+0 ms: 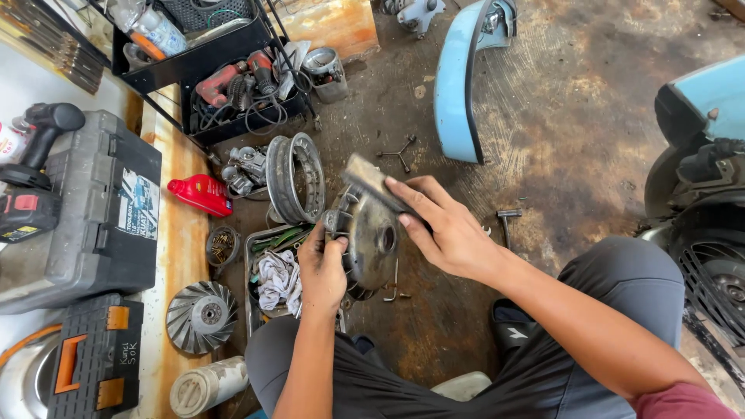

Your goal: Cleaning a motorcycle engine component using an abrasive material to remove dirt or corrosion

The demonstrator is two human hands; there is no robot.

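Item: round grey metal engine cover [371, 242], dished, with a central hole; held upright above the stained concrete floor [559, 132], between the seated person's knees. Left hand [322, 268] is closed around the cover's left rim, fingers curled over the edge. Right hand [446, 229] presses a flat, worn abrasive block [372, 180] against the cover's upper rim, fingers laid straight along the block and pinching it with the thumb beneath. Handling, as judged: cast metal, stiff and fairly heavy, probably greasy and so slippery; best taken by the rim with a full wrap, away from any sharp lugs. Surroundings: a metal tray [250, 256] with wrenches and a white rag [278, 281] just left of the cover; a bare wheel rim [296, 177] standing behind it; a red oil bottle [202, 194] at the edge of a wooden platform; a finned flywheel fan [202, 316] and a grey toolbox [93, 217] on that platform; a black shelf with power tools [233, 81] at the rear; a pale blue scooter body panel [458, 85] lying on the floor farther back.
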